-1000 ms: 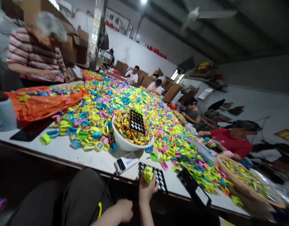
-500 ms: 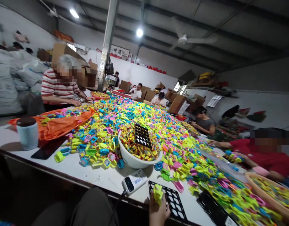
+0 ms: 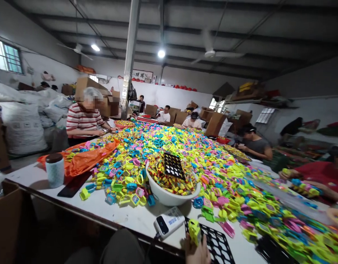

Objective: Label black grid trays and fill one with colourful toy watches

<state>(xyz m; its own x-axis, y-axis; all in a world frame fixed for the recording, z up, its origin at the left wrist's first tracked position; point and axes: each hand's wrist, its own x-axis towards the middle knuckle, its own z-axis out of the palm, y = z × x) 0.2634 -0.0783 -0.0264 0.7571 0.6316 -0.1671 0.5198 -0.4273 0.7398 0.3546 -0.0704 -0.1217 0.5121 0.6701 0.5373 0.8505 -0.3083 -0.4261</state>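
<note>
At the bottom edge, my left hand (image 3: pixel 195 252) is closed around a yellow-green toy watch (image 3: pixel 194 231), which stands upright between the fingers. Behind it, a black tray with cut-out holes (image 3: pixel 217 243) lies flat on the white table. My right hand does not show. Left of the tray lies a white power bank with a cable (image 3: pixel 169 222). Beyond it stands a white bowl (image 3: pixel 171 198) heaped with small yellow and red pieces, with another black holed tray (image 3: pixel 174 167) resting on top.
A great heap of coloured toy watches (image 3: pixel 185 143) spreads over the table (image 3: pixel 113 214). On the left are a lidded cup (image 3: pixel 54 172), a dark phone (image 3: pixel 74 184) and an orange bag (image 3: pixel 94 159). Several people sit around the table. A black tray (image 3: pixel 273 249) lies lower right.
The view has levelled and swung left, so everything sits further right and mostly lower in the picture. My left hand still holds the yellow-green toy watch over the tray.
</note>
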